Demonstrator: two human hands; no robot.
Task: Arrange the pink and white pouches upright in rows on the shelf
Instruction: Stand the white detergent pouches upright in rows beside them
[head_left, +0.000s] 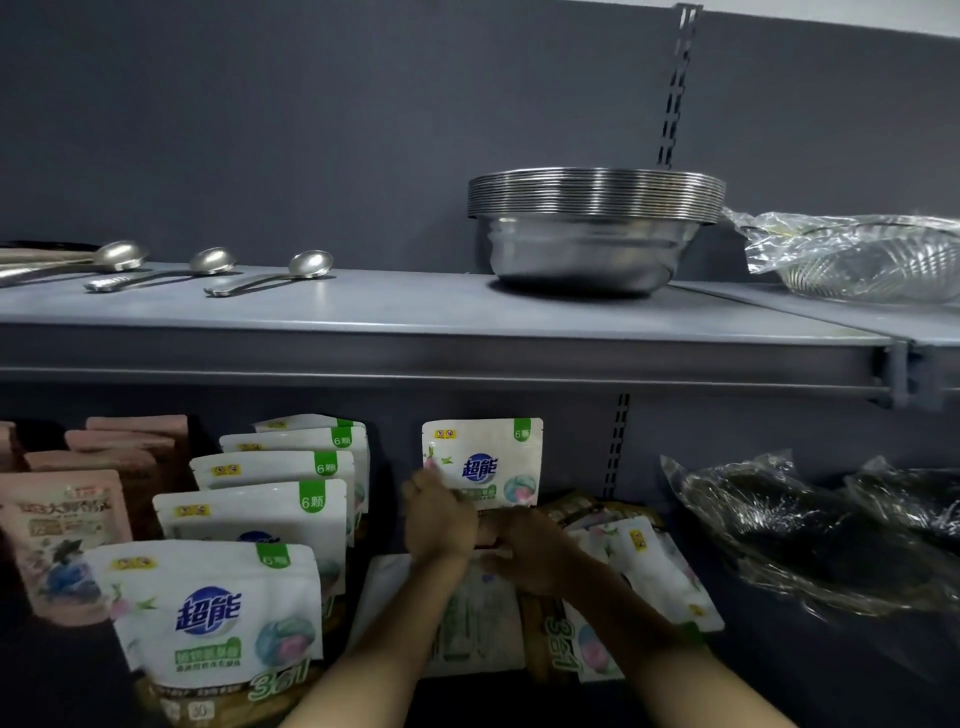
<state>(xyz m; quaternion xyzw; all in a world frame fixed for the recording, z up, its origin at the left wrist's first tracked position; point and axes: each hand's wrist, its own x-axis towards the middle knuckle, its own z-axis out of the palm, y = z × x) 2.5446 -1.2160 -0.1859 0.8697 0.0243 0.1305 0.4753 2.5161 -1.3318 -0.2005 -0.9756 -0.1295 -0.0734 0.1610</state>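
Lower shelf (779, 691), rear centre: one white pouch (483, 460) is held upright against the back panel, green "6" tab at its top right corner. The left hand (439, 519) is seen at its lower left edge, fingers curled on the pouch bottom; the right hand (524, 545) is set just beside it, below the pouch, fingers curled inward, and whether it pinches the same pouch or the packets beneath cannot be told. Both forearms are extended from the front edge of the shelf. Under and to the right of the hands, a loose heap of flat pouches (639, 582) is noted, white and brown-gold packets lying overlapped, some face down. Toward the left end, a row of white pouches (223, 608) is stood upright, front to back, five counted. At the far left end, a row of pink pouches (67, 535) is likewise stood upright, front to back. At the right end, dark items in clear plastic wrap (810, 535) are laid. Upper shelf (415, 312): three metal ladles (270, 278) are laid along the left half, a stack of steel basins (592, 228) is placed right of centre, and a bagged wire basket (862, 254) sits at the right end.
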